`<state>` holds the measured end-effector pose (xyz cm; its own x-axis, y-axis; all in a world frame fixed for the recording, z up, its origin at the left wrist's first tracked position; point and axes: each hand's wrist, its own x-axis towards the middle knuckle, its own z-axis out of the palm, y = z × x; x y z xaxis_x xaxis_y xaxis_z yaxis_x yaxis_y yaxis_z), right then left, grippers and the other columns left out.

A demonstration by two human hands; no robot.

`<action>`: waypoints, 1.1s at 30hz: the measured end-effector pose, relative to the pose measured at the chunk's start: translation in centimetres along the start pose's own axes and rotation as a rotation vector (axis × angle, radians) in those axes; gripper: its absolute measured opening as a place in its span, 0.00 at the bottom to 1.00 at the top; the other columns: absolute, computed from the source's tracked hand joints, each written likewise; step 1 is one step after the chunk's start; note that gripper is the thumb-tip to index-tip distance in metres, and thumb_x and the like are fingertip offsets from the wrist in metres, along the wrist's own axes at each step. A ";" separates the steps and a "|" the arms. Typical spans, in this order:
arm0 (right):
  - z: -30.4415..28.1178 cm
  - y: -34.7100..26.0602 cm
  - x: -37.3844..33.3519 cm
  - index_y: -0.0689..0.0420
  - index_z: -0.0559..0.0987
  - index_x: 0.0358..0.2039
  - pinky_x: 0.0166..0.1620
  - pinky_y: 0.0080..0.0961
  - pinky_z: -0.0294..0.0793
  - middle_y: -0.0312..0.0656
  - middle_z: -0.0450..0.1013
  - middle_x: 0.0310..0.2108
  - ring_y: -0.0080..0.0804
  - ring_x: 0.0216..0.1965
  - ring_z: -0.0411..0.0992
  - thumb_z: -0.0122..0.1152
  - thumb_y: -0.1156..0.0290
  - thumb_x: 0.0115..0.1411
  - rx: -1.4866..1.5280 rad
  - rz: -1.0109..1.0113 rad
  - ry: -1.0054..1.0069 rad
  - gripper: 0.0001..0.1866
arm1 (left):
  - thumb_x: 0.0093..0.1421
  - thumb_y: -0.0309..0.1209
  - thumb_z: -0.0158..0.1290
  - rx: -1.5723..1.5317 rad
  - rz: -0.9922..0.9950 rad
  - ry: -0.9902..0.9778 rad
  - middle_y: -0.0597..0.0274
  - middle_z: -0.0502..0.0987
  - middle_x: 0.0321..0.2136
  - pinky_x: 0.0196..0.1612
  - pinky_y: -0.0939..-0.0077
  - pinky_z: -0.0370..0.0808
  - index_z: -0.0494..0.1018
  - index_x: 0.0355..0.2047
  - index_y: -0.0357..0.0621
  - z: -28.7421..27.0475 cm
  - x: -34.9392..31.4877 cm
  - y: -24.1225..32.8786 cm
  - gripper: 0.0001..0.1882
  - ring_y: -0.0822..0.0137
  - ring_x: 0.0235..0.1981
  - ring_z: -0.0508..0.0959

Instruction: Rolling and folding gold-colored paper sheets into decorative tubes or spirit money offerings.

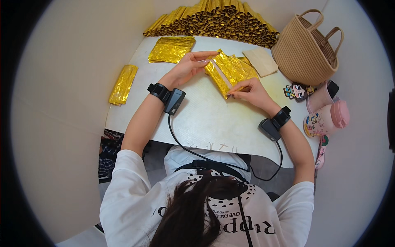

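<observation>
A shiny sheet of gold foil paper [219,80] is stretched between my two hands over the table. A pale strip lies between it and a wider stretch of gold foil [235,71]; whether they are one sheet I cannot tell. With thumb and fingers, my left hand [187,68] pinches its upper left corner. At its lower corner my right hand [254,94] closes finger and thumb on the edge. Left of my left hand lies a flat stack of gold foil sheets [169,49]. A narrower folded gold bundle [123,84] rests at the table's left edge.
Many rolled gold tubes [218,24] are piled along the back. A beige paper piece [261,61] lies near a woven basket [302,51]. A pink-lidded bottle [325,119] and a pink cup [321,97] stand right. A black cable [181,145] links my wrist devices across the white table [205,123].
</observation>
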<state>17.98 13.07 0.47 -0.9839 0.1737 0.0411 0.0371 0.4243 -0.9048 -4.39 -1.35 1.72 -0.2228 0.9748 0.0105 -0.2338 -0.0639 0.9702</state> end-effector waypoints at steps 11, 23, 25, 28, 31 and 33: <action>-0.3 -0.6 0.2 0.54 0.58 0.43 0.31 0.15 0.75 0.43 0.76 0.27 0.23 0.29 0.77 0.63 0.82 0.54 0.200 -0.148 0.547 0.24 | 0.63 0.21 0.47 -0.011 0.169 0.099 0.64 0.66 0.58 0.55 0.81 0.71 0.64 0.59 0.41 0.9 0.2 -0.4 0.23 0.75 0.55 0.70; -0.6 -0.2 0.2 0.59 0.71 0.39 0.37 0.14 0.74 0.43 0.78 0.32 0.23 0.33 0.77 0.64 0.80 0.54 0.181 -0.235 0.672 0.13 | 0.60 0.20 0.51 -0.046 0.181 0.121 0.62 0.65 0.59 0.54 0.81 0.71 0.64 0.58 0.41 0.6 0.3 -1.3 0.25 0.74 0.53 0.71; -0.7 -0.1 0.1 0.59 0.72 0.41 0.37 0.14 0.74 0.42 0.78 0.32 0.23 0.34 0.77 0.65 0.79 0.54 0.178 -0.234 0.667 0.14 | 0.60 0.20 0.51 -0.053 0.176 0.118 0.62 0.65 0.59 0.54 0.81 0.71 0.65 0.58 0.42 0.7 0.3 -1.2 0.25 0.74 0.52 0.71; -0.8 -0.2 0.1 0.59 0.73 0.45 0.38 0.15 0.75 0.44 0.77 0.34 0.23 0.35 0.77 0.65 0.80 0.54 0.158 -0.232 0.658 0.18 | 0.60 0.20 0.52 -0.056 0.163 0.119 0.63 0.65 0.59 0.54 0.81 0.71 0.65 0.58 0.42 0.8 0.3 -1.1 0.25 0.75 0.52 0.71; -0.7 -0.3 0.2 0.59 0.73 0.48 0.39 0.16 0.76 0.47 0.77 0.39 0.25 0.37 0.77 0.65 0.80 0.53 0.178 -0.222 0.645 0.21 | 0.60 0.21 0.52 -0.044 0.165 0.139 0.63 0.66 0.58 0.53 0.81 0.72 0.66 0.58 0.43 0.9 0.3 -1.1 0.24 0.75 0.51 0.72; -0.7 -0.4 0.2 0.59 0.73 0.49 0.40 0.16 0.76 0.49 0.76 0.42 0.27 0.38 0.77 0.65 0.81 0.53 0.215 -0.213 0.633 0.22 | 0.60 0.22 0.52 -0.037 0.176 0.157 0.63 0.68 0.57 0.52 0.81 0.73 0.66 0.57 0.43 0.8 0.3 -1.1 0.24 0.75 0.50 0.73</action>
<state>17.88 13.55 1.09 -0.6728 0.6179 0.4069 -0.2453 0.3326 -0.9106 -3.39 -0.79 0.85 -0.4067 0.9031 0.1378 -0.2121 -0.2401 0.9473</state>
